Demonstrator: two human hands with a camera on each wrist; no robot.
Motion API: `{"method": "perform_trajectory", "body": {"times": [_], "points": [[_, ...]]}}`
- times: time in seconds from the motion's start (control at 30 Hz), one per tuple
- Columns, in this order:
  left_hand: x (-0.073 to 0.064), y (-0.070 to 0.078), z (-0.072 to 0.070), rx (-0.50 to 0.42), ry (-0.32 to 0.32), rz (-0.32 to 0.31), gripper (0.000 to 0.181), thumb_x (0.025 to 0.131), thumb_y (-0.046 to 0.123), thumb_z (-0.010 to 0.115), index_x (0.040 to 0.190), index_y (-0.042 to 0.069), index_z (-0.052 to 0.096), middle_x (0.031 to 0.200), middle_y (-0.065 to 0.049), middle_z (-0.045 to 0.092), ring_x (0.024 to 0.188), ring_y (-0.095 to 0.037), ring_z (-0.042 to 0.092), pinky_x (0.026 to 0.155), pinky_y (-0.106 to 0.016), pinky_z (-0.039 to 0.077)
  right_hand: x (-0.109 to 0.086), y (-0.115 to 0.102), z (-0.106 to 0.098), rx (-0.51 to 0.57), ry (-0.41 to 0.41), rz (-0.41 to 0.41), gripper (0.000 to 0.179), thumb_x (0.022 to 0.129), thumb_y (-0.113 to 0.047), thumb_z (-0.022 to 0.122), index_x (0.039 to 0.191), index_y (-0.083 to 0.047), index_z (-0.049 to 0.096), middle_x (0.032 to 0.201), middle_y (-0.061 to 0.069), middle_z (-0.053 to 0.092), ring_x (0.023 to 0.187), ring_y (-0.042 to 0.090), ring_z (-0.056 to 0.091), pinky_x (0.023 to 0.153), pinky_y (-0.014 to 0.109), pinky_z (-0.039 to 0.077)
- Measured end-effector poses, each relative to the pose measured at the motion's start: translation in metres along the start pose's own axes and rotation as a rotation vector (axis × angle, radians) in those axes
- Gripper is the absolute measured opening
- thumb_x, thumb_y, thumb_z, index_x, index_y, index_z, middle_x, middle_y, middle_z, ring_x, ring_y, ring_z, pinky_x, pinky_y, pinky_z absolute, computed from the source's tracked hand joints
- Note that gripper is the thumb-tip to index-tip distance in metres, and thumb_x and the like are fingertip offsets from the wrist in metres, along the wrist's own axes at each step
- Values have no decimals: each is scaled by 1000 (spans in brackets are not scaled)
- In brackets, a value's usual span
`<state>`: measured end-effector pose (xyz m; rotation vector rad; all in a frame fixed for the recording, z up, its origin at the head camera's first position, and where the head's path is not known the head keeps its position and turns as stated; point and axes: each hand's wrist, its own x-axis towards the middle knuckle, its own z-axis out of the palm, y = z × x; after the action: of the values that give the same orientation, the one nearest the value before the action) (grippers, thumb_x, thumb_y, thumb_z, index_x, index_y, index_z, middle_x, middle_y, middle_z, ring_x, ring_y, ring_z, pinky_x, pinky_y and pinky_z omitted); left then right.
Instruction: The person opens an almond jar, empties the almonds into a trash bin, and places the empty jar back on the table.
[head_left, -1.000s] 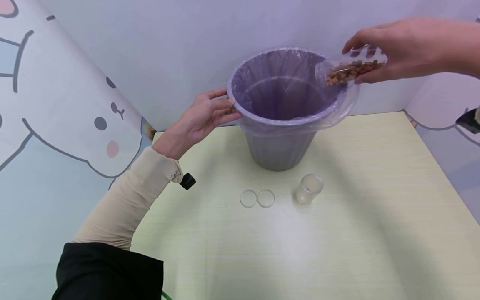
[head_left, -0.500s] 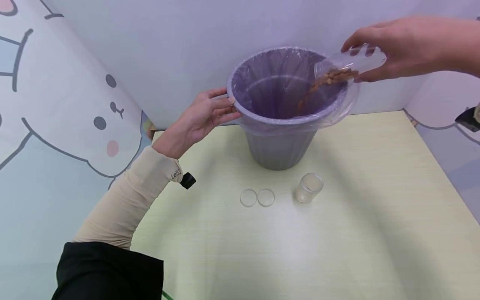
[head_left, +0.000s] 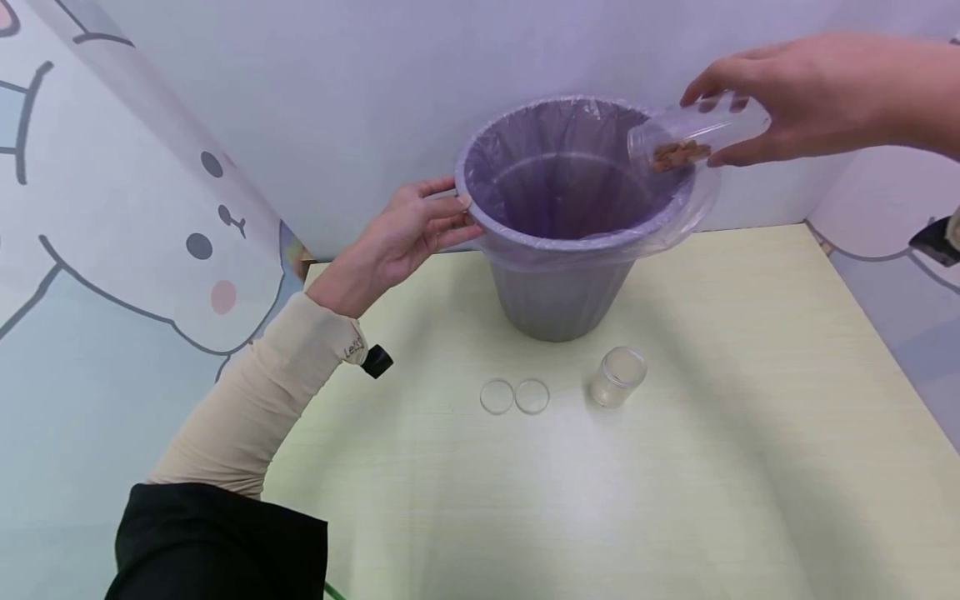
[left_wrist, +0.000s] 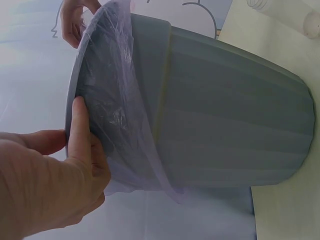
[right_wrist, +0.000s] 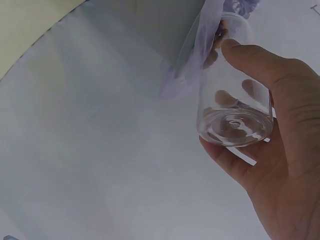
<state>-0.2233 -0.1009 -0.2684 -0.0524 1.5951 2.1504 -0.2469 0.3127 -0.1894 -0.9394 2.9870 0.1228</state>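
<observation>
A grey trash can [head_left: 555, 300] lined with a thin purple bag [head_left: 585, 254] stands upright on the table. My left hand [head_left: 412, 233] pinches its rim at the left; the left wrist view shows the thumb and fingers [left_wrist: 80, 130] at the bag-covered edge. My right hand [head_left: 810, 104] grips a clear plastic jar [head_left: 731, 125], tipped with its mouth over the can's right side. A small clump of brown nut-like pieces [head_left: 678, 156] lies near that mouth. In the right wrist view, the jar's base [right_wrist: 235, 125] faces the camera.
Another clear jar [head_left: 618, 377] stands on the pale table [head_left: 712, 500] in front of the can. Left of it lie two clear rings [head_left: 497, 397], side by side. A wall [head_left: 337, 83] rises close behind the can.
Brown pieces have slid out of the tipped jar into the can, leaving a small clump near its mouth. Both hands have stayed nearly in place.
</observation>
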Motion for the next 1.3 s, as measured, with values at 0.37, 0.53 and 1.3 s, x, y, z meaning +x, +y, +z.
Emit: {"method": "perform_trajectory", "body": {"times": [0.37, 0.53, 1.3], "points": [[0, 0, 1, 1, 1, 0, 61, 104, -2, 57, 161, 7, 36, 154, -22, 47, 102, -22, 65, 89, -31, 64, -1, -1, 0, -39, 72, -79, 73, 80, -24, 90, 142, -8, 54, 133, 26, 62, 112, 47, 64, 86, 68, 51], [0, 0, 0, -2, 9, -5, 62, 104, -2, 57, 160, 8, 36, 154, -21, 48, 102, -22, 66, 88, -31, 64, 0, -2, 0, -46, 98, -117, 72, 78, -20, 91, 140, -7, 56, 133, 27, 63, 111, 48, 64, 86, 67, 51], [0, -1, 0, 2, -2, -1, 61, 104, -2, 56, 160, 8, 36, 152, -21, 48, 101, -21, 67, 87, -30, 64, 3, -5, -5, -40, 191, -258, 71, 72, -10, 93, 135, -8, 63, 127, 25, 67, 105, 46, 61, 87, 62, 49]]}}
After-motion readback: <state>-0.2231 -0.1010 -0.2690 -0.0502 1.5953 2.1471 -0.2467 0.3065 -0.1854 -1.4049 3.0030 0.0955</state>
